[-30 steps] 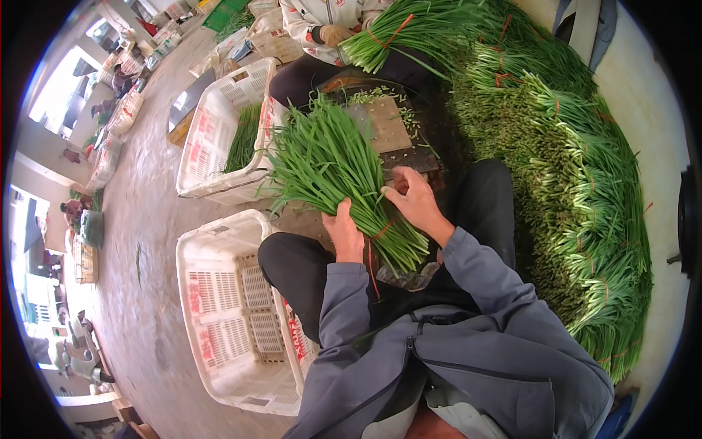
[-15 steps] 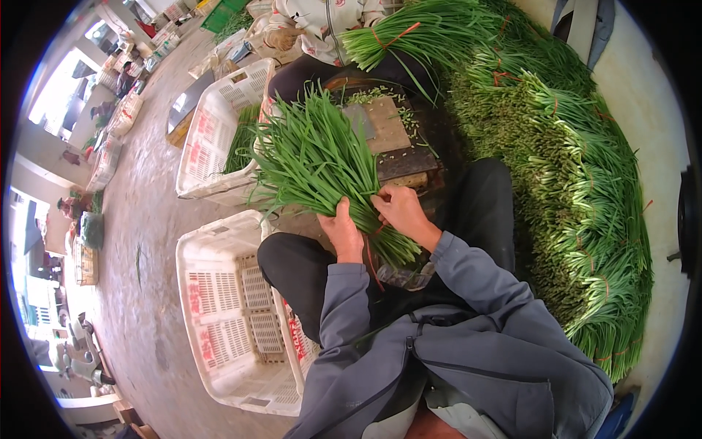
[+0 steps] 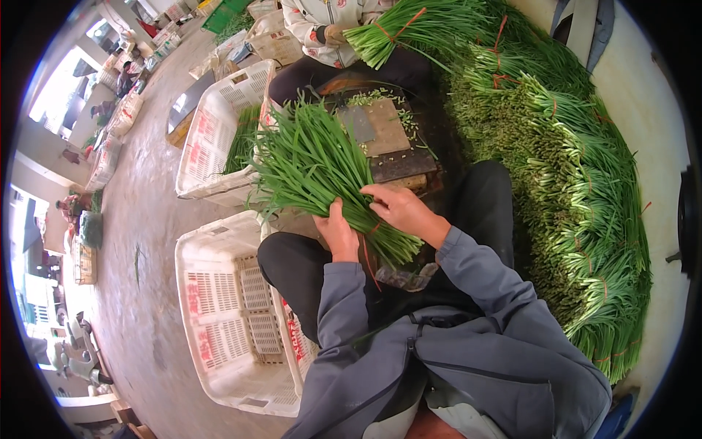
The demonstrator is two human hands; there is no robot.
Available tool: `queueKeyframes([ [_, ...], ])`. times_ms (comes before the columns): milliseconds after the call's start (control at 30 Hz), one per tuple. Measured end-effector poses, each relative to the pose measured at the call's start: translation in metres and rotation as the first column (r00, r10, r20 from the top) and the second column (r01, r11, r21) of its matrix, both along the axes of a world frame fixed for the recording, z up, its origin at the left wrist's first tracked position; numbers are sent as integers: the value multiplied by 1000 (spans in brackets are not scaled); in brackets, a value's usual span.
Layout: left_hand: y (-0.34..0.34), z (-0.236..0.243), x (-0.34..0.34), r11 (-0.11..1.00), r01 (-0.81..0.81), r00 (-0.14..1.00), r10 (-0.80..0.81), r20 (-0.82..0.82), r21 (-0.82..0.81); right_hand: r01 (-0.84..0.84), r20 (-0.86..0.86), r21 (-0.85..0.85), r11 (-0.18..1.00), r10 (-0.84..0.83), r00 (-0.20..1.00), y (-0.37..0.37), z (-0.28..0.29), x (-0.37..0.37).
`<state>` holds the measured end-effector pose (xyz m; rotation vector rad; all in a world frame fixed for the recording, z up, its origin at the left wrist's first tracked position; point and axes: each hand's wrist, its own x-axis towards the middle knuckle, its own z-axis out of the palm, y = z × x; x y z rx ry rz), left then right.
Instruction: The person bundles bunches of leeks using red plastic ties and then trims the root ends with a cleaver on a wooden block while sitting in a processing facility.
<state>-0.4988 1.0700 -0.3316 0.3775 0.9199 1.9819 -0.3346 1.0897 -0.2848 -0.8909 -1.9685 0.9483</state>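
A large bunch of Chinese chives (image 3: 314, 157) lies aslant over my lap, leaf tips pointing away to the left and cut ends toward my right knee. My left hand (image 3: 341, 234) is wrapped round its near left side. On the other side, my right hand (image 3: 409, 214) is closed with thumb and fingers pinching the upper right edge of the leaves. A red tie (image 3: 374, 229) circles the stems below both hands, its loose tail hanging down. Just beyond the bunch is a wooden block (image 3: 387, 128) with a grey metal blade (image 3: 357, 123) on it, among scattered stem trimmings.
An upright white crate (image 3: 219, 241) stands at my left; another crate (image 3: 191, 164) beyond it holds some greens. Tied chives (image 3: 556, 183) are heaped along my right. Opposite sits a co-worker, whose gloved hand (image 3: 334, 35) is beside another tied bunch (image 3: 398, 33).
My right hand has shifted slightly left and up along the bunch, away from the tie. The co-worker's gloved hand has moved right to the far bunch, which has turned slightly.
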Motion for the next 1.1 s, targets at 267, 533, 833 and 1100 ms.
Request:
queueKeyframes([
  [267, -6, -2, -6, 1000, 5, 998, -5, -67, -10, -275, -213, -451, 849, 197, 957, 3, 19, 14],
  [533, -5, 2, 10, 997, 68, 995, -69, -78, -21, 229, -173, 218, 949, -193, 966, 60, 45, -1],
  [833, -11, -9, 6, 993, 105, 975, -114, -189, -58, 229, -563, -413, 881, -445, 696, 113, 60, 32],
  [1100, -10, -8, 9, 994, 110, 971, -113, -211, -28, 232, 651, -91, 968, -119, 750, 66, -5, 97],
])
